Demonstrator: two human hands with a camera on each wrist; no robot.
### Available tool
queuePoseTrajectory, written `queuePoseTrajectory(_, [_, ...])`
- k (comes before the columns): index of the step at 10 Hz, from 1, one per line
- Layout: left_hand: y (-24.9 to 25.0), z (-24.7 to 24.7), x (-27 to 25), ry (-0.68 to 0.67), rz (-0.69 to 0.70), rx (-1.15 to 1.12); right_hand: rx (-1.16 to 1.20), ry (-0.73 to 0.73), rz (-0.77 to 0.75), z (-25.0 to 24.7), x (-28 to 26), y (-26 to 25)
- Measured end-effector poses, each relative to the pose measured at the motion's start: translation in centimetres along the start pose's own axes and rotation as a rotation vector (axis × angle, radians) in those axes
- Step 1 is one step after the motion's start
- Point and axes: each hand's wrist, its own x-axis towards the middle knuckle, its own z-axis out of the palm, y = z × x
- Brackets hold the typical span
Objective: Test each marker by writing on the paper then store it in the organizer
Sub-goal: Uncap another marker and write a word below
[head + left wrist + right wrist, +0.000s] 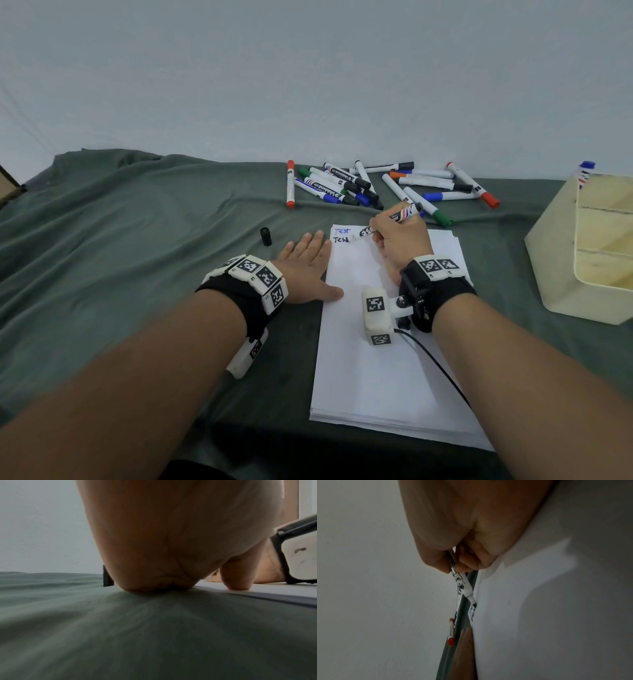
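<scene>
The right hand [399, 241] grips an uncapped black marker [390, 222], tip on the top left corner of the paper [387, 370] beside the word "TEST" (written twice). The left hand [305, 265] lies flat, fingers straight, thumb on the paper's edge. A black cap [265, 236] stands nearby. Loose markers [342, 185] lie behind; the organizer [561, 260] stands at right.

Uncapped black marker [390, 222] tilted, tip on the paper [387, 359] beside "Test"; black cap [265, 236] left; capped markers [342, 185] piled behind; cream organizer [555, 267] right.
</scene>
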Motion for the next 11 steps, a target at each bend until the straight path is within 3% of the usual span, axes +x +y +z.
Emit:
queuePoseTrajectory(4, [0.3, -0.2, -0.4, 0.002, -0.008, -0.016, 0.067, 0.020, 0.008, 0.0, -0.2, -0.1])
queuePoseTrajectory(7, [0.4, -0.2, -0.4, -0.011, -0.017, -0.011, 0.575, 0.038, 0.116, -1.2, -1.6, -1.1])
queuePoseTrajectory(9, [0.3, -0.1, -0.3, -0.008, -0.016, -0.012, 0.368, 0.053, 0.092, -4.1, -4.0, -2.1])
queuePoseTrajectory(11, [0.3, -0.2, -0.4, -0.005, -0.014, -0.012, 0.444, 0.164, 0.223, -7.8, -5.1, -1.5])
